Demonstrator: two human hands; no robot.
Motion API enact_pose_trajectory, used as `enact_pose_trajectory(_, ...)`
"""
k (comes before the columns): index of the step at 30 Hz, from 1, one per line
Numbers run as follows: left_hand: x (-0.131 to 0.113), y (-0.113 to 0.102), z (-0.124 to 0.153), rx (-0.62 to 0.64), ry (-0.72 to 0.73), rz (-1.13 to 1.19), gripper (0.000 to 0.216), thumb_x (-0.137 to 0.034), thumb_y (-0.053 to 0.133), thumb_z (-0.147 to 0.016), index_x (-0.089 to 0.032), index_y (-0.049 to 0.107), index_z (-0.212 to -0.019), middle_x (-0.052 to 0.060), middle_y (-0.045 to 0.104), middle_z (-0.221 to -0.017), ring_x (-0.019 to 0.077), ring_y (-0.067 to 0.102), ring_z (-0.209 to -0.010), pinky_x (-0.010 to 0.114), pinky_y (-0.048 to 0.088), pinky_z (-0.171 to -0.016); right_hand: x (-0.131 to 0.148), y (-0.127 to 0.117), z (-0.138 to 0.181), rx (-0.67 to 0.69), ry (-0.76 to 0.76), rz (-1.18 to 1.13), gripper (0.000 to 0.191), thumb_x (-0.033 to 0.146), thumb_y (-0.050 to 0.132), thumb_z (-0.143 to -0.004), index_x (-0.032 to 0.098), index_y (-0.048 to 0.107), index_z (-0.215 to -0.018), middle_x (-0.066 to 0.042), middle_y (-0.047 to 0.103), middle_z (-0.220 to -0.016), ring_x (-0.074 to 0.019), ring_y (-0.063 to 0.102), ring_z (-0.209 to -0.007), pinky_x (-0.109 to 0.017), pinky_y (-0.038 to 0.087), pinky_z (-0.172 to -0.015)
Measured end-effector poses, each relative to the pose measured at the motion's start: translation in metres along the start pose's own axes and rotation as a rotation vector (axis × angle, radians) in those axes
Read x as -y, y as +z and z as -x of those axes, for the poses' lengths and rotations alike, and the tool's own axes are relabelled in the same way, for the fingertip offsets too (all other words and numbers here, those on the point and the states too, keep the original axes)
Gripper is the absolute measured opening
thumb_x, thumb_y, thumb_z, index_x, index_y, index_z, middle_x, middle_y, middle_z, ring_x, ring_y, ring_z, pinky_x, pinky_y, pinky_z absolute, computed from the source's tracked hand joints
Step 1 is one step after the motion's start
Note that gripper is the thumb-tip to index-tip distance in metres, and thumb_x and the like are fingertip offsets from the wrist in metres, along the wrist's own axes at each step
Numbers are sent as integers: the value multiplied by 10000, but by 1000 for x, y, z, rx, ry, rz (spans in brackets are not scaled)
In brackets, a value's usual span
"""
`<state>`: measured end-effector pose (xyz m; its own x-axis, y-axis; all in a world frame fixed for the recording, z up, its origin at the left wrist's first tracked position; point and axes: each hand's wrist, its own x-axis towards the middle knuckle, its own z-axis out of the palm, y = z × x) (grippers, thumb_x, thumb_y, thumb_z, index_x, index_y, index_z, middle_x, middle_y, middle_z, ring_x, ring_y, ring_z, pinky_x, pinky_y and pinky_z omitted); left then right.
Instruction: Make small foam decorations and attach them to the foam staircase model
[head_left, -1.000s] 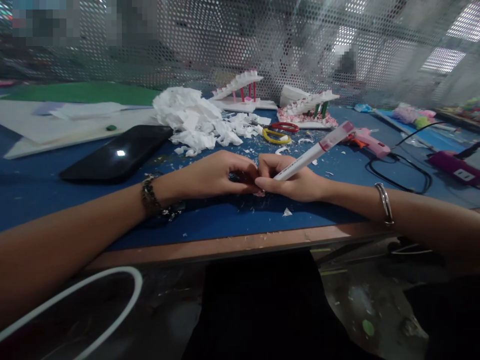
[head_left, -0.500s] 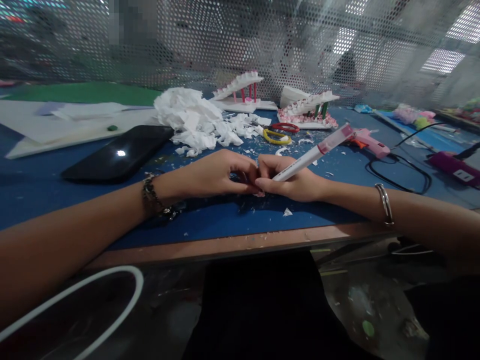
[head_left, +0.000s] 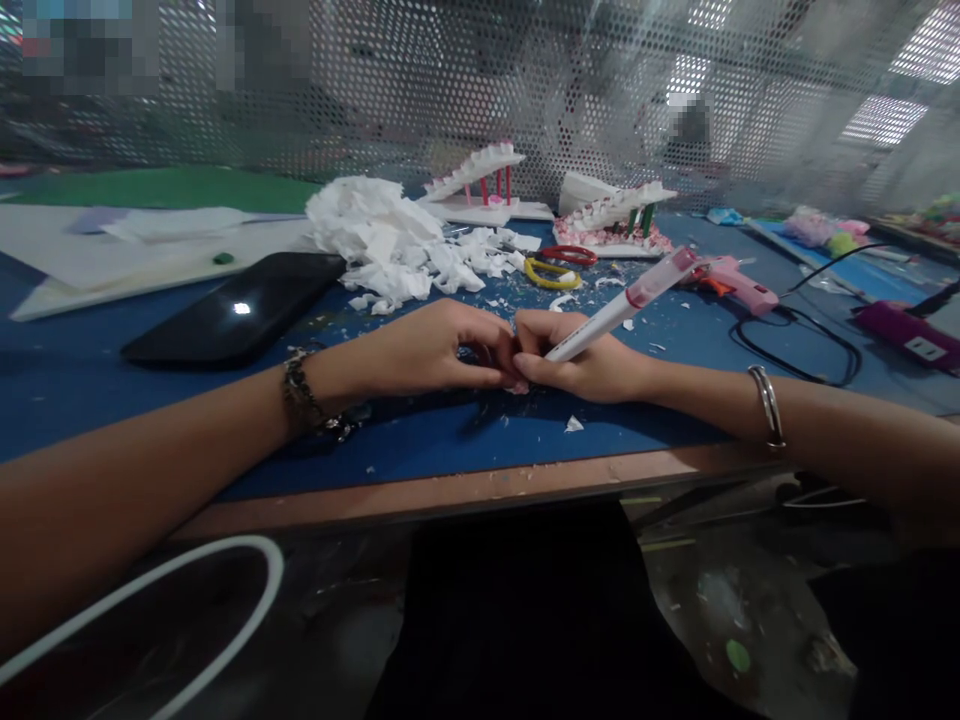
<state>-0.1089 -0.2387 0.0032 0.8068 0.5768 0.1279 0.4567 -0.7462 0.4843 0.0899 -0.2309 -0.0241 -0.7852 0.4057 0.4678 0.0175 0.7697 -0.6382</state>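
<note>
A white marker pen [head_left: 596,325] with a clear and pinkish-red end leans up and to the right out of my right hand [head_left: 581,360], whose fingers are closed on it. My left hand [head_left: 442,345] meets it at the fingertips, thumb and fingers pinched together. Just under the touching fingertips a small pinkish scrap [head_left: 516,388] shows; most of it is hidden by the fingers. Both hands rest low over the blue table [head_left: 420,440], close to its front edge. A small white paper bit [head_left: 574,424] lies below my right hand.
Behind my hands lie a pile of torn white paper [head_left: 375,225] and scissors with red and yellow handles [head_left: 551,275]. Two small stair models [head_left: 480,175] stand at the back. A black phone [head_left: 236,310] is left; a pink glue gun [head_left: 739,285] and purple power strip [head_left: 907,335] are right.
The upper end of the marker pen has dipped slightly left. Both hands stay at the same spot, with fingertips still together.
</note>
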Motion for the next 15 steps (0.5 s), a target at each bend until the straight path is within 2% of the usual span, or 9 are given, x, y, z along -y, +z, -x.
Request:
enact_pose_trajectory(3,0,0,0,-1,-13,-10,215,-333,595,-827,-140,686,-805,31,712,-809,124,633,-736,181,465,-684,-1,1,0,9,-27,-63,219,161,480,-871,178,359,-690,48,402,-689,-56,358,-617,-211,328,-587)
enact_pose_trajectory(9,0,0,-1,-3,-4,-4,188,-324,606,-819,-156,690,-802,27,722,-832,134,641,-768,190,471,-717,1,0,0,25,35,0,254,91,475,-848,186,324,-666,56,394,-674,-58,339,-620,-204,336,-609)
enact_pose_trajectory(15,1,1,-1,-5,-8,11,176,-306,607,-808,-146,680,-805,17,707,-790,115,619,-701,173,465,-661,4,0,-1,47,-10,-32,232,145,483,-861,182,342,-681,52,385,-684,-55,351,-633,-202,333,-604)
